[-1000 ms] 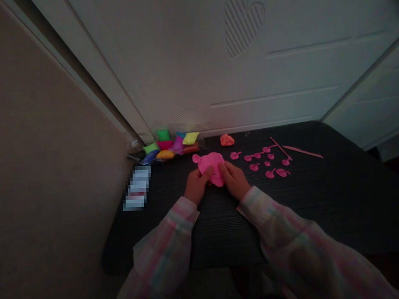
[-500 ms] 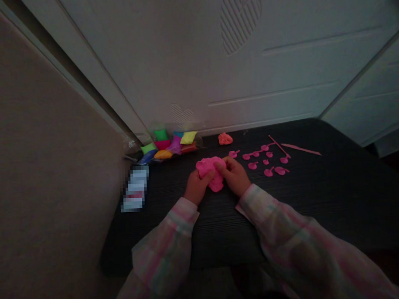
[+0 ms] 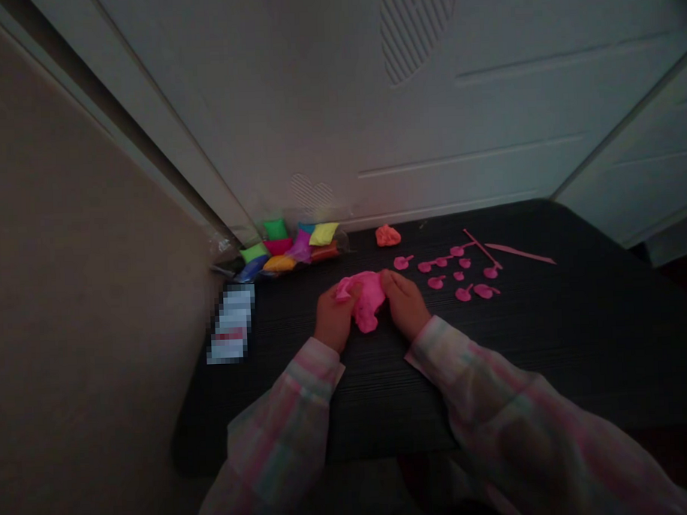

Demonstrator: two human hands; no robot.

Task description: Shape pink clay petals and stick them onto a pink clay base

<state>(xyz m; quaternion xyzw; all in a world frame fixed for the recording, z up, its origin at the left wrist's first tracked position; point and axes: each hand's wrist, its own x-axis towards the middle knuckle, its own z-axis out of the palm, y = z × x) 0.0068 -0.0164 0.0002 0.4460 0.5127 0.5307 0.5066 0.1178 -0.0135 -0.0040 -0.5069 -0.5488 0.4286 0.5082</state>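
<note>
A soft, uneven lump of bright pink modelling clay (image 3: 368,302) is held between my two hands above the dark table. My left hand (image 3: 334,316) grips its left side, the thumb pressed on it. On the opposite side my right hand (image 3: 404,302) pinches the upper right edge, fingers partly hidden behind the clay. Beyond my right hand lie several small flat pink clay pieces (image 3: 435,282) with thin stems. An orange clay lump (image 3: 388,236) rests further back.
At the back left is a clear bag of coloured clay packets (image 3: 280,263). A phone (image 3: 232,324) with a blurred-out screen lies near the left edge of the black table (image 3: 281,410). A thin pink stick (image 3: 481,249) and a pink knife-shaped tool (image 3: 521,253) lie right. Behind stands a white panelled door (image 3: 247,88).
The pink clay has been bent out of its flatter, wider shape, with its left part folded into my left hand. Both hands stay on it in nearly the same place.
</note>
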